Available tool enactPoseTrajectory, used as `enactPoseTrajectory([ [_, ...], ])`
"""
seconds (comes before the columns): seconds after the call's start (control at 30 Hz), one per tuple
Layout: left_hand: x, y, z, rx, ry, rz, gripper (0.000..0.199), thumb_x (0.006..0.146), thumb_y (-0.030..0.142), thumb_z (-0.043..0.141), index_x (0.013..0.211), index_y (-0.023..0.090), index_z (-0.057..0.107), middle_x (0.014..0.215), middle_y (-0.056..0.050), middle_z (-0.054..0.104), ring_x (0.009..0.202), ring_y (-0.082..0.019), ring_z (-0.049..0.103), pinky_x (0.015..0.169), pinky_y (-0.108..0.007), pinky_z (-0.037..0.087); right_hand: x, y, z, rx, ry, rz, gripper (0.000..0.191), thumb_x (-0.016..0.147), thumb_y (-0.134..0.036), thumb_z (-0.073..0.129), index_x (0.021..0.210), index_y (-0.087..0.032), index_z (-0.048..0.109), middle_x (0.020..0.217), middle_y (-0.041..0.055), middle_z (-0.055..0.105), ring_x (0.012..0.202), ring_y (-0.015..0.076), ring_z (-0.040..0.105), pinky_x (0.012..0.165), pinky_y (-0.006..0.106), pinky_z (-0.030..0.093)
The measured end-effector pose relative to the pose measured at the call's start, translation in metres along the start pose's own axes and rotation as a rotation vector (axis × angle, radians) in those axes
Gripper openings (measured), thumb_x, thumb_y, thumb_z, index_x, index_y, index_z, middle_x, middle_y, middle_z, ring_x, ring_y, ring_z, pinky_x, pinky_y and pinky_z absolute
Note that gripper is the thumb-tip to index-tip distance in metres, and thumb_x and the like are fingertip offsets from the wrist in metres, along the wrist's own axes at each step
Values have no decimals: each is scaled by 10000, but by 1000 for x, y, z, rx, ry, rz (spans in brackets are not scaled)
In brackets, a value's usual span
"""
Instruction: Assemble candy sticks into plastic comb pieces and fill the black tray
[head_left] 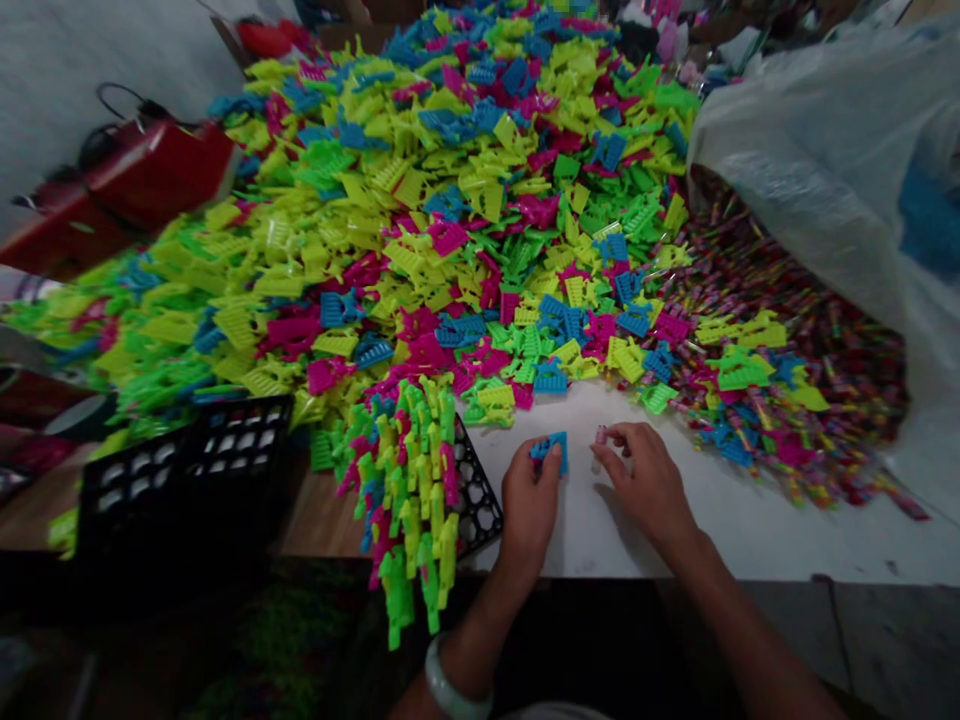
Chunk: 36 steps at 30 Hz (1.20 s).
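Observation:
My left hand [531, 495] is closed on a small blue plastic piece [556, 452], with the thumb pressed over it. To its right, my right hand [643, 478] pinches a small pinkish tube-like piece [600, 437] between thumb and fingertips. The two pieces are a short gap apart, above the white table surface [585, 540]. Left of my left hand, a black tray with holes [478, 500] bears rows of upright green, yellow, pink and blue plastic pieces [412, 480].
A large heap of coloured plastic pieces [450, 200] covers the back of the table. At the right, many thin small tubes [817, 350] spill from a translucent plastic bag [810, 150]. Black trays [180, 460] stand at the left, below a red box [157, 180].

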<state>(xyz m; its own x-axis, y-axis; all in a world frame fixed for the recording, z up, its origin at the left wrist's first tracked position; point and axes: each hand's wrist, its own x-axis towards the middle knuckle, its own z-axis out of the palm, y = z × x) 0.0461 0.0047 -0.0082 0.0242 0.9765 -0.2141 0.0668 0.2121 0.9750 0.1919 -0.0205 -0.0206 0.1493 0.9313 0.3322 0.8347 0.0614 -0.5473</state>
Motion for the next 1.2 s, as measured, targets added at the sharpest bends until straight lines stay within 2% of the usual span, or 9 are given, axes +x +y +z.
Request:
enactPoseTrajectory([
  [0.03,-1,1,-1,-9,-12,-8,211,808,349,578,882,158,628,761,-7,623,704,-137,541,668,-242,437,4,3,0,-87,16,58,300,899,-448,526,987,-162,542,917,111,584,871,267,547,787,413,470],
  [0.1,-4,2,-3,-26,-28,-22,198,783,348,608,838,158,628,717,14,601,674,-121,521,639,-223,421,11,8,1,-194,-23,82,304,899,-467,503,899,-165,534,860,114,578,833,275,539,761,422,462],
  [0.2,-9,4,-6,-42,-29,-42,193,747,348,647,773,159,616,664,36,565,629,-104,490,605,-210,402,14,8,-1,-112,-94,23,242,942,-370,402,818,-190,506,824,93,569,829,254,544,763,397,457],
  [0.37,-18,3,-11,-165,-105,-109,212,730,352,670,793,167,587,672,41,556,621,-94,493,589,-199,400,-8,-2,-16,340,-236,66,168,958,-324,389,1024,-202,485,922,51,597,789,177,597,704,297,495],
  [0.5,-26,4,-13,-233,-199,-134,224,734,355,680,827,172,590,707,34,578,651,-95,519,625,-199,412,-23,-6,-23,424,-325,-43,250,985,-308,342,1179,-210,466,1088,79,583,973,184,576,840,319,491],
  [0.63,-30,6,-13,-222,-245,-138,220,727,349,695,802,172,589,672,44,553,634,-91,499,625,-202,402,-27,-4,-21,420,-328,-73,234,988,-321,349,1114,-215,514,1021,68,611,929,187,585,828,313,495],
  [0.9,-31,6,-13,-199,-255,-168,201,744,345,666,784,178,562,644,53,533,603,-84,471,607,-207,379,-28,1,-24,416,-273,-19,239,986,-326,363,1060,-209,558,968,47,637,867,174,610,787,278,502],
  [1.0,-32,5,-11,-208,-244,-148,197,727,336,675,774,174,573,664,46,546,626,-90,483,628,-209,388,-30,0,-23,397,-290,-74,251,988,-319,355,1077,-205,561,969,54,645,862,176,621,788,290,520],
  [1.2,-35,2,-6,-194,-147,-143,201,708,334,681,763,179,564,665,48,538,620,-95,475,636,-213,399,-38,5,-11,286,-217,-261,281,984,-266,347,1157,-200,559,1043,97,659,976,211,625,849,370,539],
])
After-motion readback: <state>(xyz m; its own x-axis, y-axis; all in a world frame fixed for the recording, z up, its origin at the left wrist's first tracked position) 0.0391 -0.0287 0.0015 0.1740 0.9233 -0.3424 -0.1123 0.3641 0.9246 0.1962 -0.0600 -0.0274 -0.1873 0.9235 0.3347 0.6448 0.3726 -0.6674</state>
